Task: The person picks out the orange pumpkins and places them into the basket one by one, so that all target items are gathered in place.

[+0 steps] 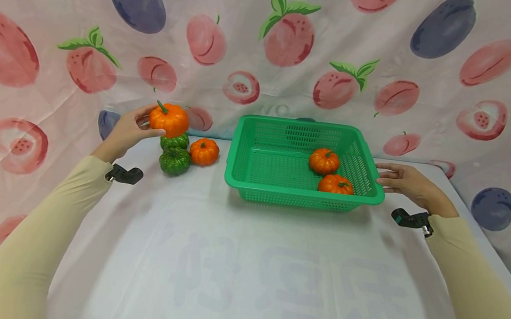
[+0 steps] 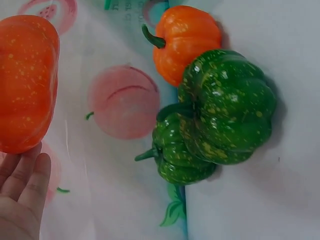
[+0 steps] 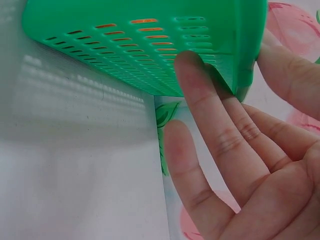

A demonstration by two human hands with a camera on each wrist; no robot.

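Note:
My left hand (image 1: 127, 130) holds an orange toy pumpkin (image 1: 169, 120) with a green stem, raised above the table at the left. Under it are two green pumpkins, the nearer green pumpkin (image 1: 175, 161) and another green pumpkin (image 2: 182, 155), beside an orange pumpkin (image 1: 204, 152). My right hand (image 1: 415, 187) is at the right end of a green plastic basket (image 1: 302, 195). Its extended fingers touch the outer wall below the rim, and the thumb is beside the rim. Inside the basket sit two orange pumpkins, one farther back (image 1: 324, 161) and a nearer one (image 1: 336, 184), partly hidden by the front wall.
A white-covered table (image 1: 247, 269) extends toward me in front of the basket. Behind it hangs a fruit-print cloth (image 1: 247, 33), close to the basket's back rim and the left pumpkins. Black camera mounts (image 1: 124, 174) are strapped at both wrists.

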